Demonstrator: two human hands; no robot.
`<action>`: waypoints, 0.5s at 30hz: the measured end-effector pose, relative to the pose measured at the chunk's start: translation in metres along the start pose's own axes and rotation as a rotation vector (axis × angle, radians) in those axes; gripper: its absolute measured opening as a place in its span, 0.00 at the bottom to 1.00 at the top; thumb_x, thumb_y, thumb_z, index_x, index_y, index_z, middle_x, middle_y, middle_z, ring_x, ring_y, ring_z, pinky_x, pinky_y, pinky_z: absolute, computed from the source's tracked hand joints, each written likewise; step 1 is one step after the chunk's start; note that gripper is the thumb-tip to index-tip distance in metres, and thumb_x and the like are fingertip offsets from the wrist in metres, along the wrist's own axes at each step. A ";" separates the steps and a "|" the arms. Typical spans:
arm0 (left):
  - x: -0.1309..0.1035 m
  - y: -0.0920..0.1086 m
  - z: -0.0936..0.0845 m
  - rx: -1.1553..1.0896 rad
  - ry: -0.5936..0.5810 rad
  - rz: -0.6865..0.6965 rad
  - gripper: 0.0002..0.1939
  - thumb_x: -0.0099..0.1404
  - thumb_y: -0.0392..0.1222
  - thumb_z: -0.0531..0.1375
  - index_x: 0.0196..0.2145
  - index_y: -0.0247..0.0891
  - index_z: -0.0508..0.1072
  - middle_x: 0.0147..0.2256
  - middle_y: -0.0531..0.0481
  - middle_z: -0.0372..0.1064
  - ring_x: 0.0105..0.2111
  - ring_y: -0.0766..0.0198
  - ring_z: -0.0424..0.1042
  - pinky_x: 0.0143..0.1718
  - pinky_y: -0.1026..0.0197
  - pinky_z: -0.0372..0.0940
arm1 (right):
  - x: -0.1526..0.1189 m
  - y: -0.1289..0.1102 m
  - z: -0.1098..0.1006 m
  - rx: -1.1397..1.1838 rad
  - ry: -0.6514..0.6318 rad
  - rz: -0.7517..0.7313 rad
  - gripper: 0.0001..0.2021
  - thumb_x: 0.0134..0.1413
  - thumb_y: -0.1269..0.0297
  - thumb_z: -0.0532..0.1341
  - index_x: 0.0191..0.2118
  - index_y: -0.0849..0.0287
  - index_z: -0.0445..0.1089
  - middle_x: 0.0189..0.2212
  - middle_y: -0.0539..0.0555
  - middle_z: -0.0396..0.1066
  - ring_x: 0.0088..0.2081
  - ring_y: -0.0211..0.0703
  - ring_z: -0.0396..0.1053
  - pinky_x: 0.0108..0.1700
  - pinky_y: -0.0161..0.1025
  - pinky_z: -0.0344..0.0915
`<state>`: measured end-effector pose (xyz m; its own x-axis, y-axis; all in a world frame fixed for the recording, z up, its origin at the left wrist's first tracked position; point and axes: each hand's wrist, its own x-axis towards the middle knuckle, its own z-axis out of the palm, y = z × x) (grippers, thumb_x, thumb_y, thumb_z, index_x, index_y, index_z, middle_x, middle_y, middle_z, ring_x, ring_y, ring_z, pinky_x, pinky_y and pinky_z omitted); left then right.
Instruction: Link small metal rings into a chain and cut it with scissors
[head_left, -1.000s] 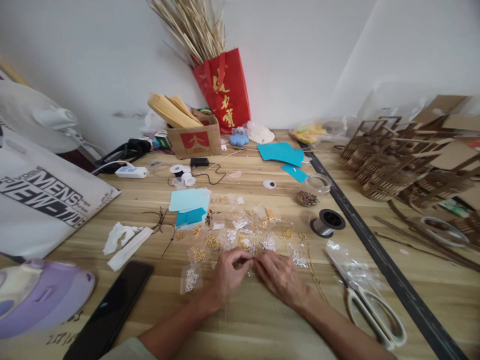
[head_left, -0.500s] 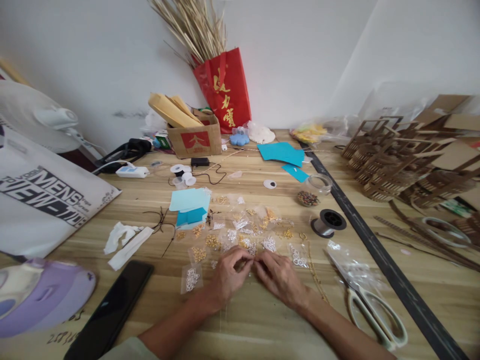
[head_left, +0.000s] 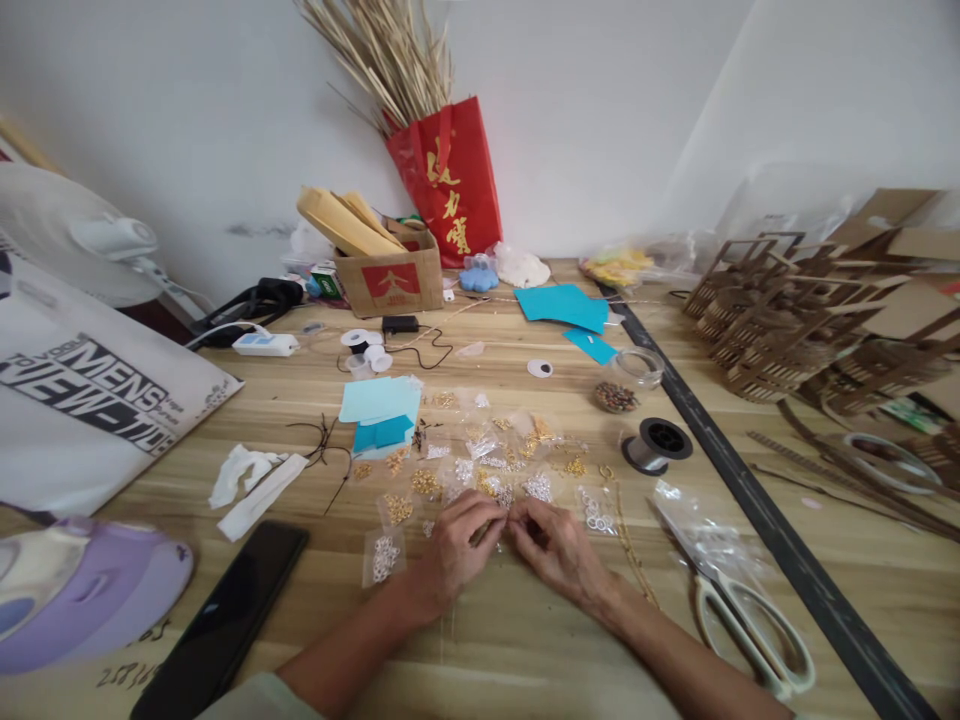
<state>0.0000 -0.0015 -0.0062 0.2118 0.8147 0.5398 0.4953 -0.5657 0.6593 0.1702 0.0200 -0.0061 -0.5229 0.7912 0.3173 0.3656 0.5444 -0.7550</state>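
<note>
My left hand (head_left: 463, 540) and my right hand (head_left: 551, 545) meet fingertip to fingertip over the wooden table (head_left: 525, 650). Both are closed in a pinch. Whatever sits between the fingertips is too small to make out; a faint thin thread (head_left: 452, 625) seems to hang below the left hand. Just beyond the fingers lie small clear bags of gold beads (head_left: 425, 484) and silver beads (head_left: 537, 487). A bag of silver rings (head_left: 385, 557) is left of my left hand, and another bag of white rings (head_left: 598, 512) lies right of my right hand.
White-handled scissors (head_left: 739, 610), a gold chain (head_left: 634, 555) and a wire spool (head_left: 658, 446) are on the right. A jar of beads (head_left: 619, 393) stands behind them. A black phone (head_left: 225, 610) and a purple-white appliance (head_left: 97, 590) lie left. Woven baskets (head_left: 787, 330) crowd the far right.
My right hand's fingers have shifted and curled slightly. Both hands stay together in nearly the same spot, and the other things have not moved.
</note>
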 end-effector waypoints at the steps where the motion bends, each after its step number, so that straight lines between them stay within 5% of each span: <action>1: 0.000 0.000 0.000 0.006 0.000 0.014 0.08 0.63 0.30 0.56 0.32 0.35 0.75 0.29 0.45 0.73 0.32 0.62 0.72 0.34 0.61 0.69 | 0.000 0.000 0.000 0.007 -0.014 0.010 0.07 0.59 0.69 0.54 0.30 0.60 0.65 0.22 0.48 0.64 0.23 0.34 0.62 0.26 0.31 0.58; 15: 0.002 0.001 -0.003 0.024 -0.016 -0.004 0.06 0.62 0.29 0.56 0.31 0.35 0.72 0.28 0.47 0.72 0.30 0.63 0.71 0.31 0.63 0.68 | 0.000 0.004 -0.001 0.055 -0.051 0.036 0.05 0.59 0.68 0.54 0.33 0.60 0.65 0.24 0.50 0.66 0.25 0.36 0.62 0.27 0.32 0.58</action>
<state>-0.0018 -0.0010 -0.0032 0.2236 0.8190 0.5285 0.5158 -0.5595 0.6488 0.1728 0.0221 -0.0083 -0.5495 0.7936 0.2611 0.3421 0.4988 -0.7963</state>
